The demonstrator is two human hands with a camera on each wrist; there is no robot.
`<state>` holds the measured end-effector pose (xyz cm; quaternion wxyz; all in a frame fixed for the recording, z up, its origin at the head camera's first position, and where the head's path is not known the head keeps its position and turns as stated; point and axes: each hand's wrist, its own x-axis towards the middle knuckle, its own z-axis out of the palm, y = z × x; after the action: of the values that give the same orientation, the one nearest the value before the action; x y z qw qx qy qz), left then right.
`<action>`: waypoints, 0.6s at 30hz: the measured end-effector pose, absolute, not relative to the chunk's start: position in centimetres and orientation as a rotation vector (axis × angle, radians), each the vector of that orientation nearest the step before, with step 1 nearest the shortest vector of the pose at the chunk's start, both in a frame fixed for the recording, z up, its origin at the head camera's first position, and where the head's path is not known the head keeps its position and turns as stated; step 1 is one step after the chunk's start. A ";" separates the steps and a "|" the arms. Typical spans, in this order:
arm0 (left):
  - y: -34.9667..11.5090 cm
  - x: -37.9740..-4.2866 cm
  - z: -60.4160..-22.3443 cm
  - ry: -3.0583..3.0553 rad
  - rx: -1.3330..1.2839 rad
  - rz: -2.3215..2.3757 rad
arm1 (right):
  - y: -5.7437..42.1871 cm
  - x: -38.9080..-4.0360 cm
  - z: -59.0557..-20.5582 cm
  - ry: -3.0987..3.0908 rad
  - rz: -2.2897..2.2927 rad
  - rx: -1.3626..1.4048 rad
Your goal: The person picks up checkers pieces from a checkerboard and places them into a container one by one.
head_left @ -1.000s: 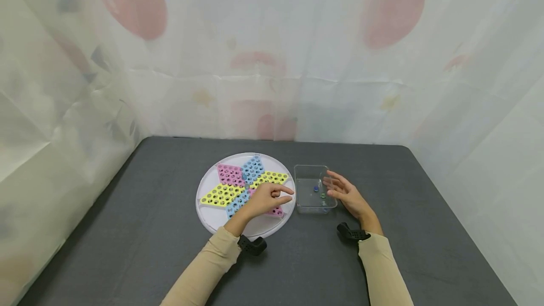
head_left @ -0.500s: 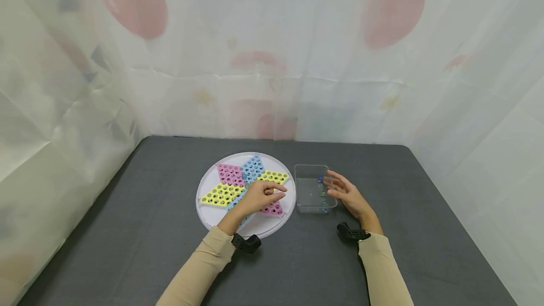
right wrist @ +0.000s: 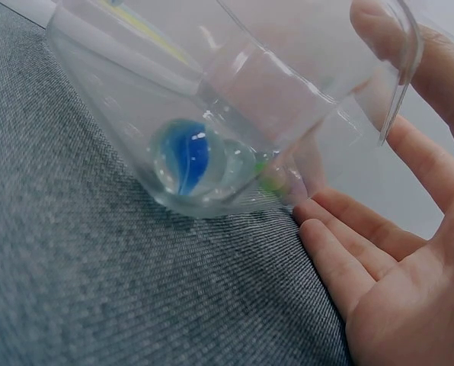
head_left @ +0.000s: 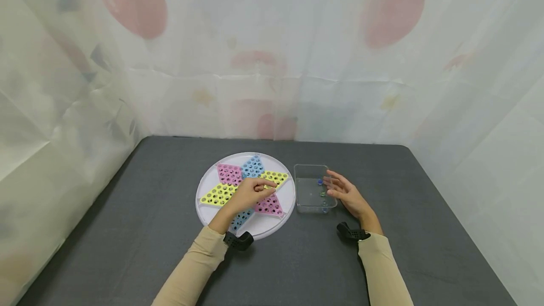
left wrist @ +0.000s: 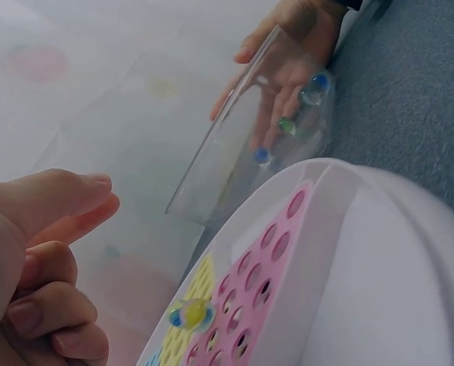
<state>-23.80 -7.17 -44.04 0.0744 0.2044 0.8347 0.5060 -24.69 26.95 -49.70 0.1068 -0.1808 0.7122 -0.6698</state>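
Observation:
My left hand (head_left: 250,193) is over the Chinese checkers board (head_left: 204,216), thumb and index fingertips close together, the other fingers curled. No marble shows between those tips in the left wrist view, where the thumb (left wrist: 59,194) covers part of the index finger; I cannot tell if something is pinched. On the board, yellow and blue marbles (left wrist: 193,313) sit in holes. My right hand (head_left: 349,198) rests with relaxed fingers at the right wall of the clear plastic box (head_left: 307,209). A blue marble (right wrist: 187,156) and several others lie in the box.
The box stands just right of the round board on a dark grey table (head_left: 127,244). A printed curtain (head_left: 272,60) hangs behind the table and along both sides. Black camera bands (head_left: 239,241) sit on both wrists.
My left hand has moved left, from near the box's left edge to over the board's middle. A blue marble in the box has shifted slightly. My right hand has stayed still.

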 end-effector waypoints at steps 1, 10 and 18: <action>-7.3 -23.8 -44.0 2.507 0.604 1.519 | 27.0 -24.7 -49.7 2.100 -1.969 -0.535; -8.9 -24.3 -43.8 2.496 0.612 1.525 | 26.9 -24.6 -49.7 2.106 -1.968 -0.530; -9.9 -24.6 -43.7 2.579 0.520 1.505 | 26.9 -24.6 -49.6 2.103 -1.972 -0.521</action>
<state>-24.57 -9.93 -43.66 0.0554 0.1713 0.8496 0.4957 -24.56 26.88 -49.59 0.1055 -0.1769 0.7138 -0.6693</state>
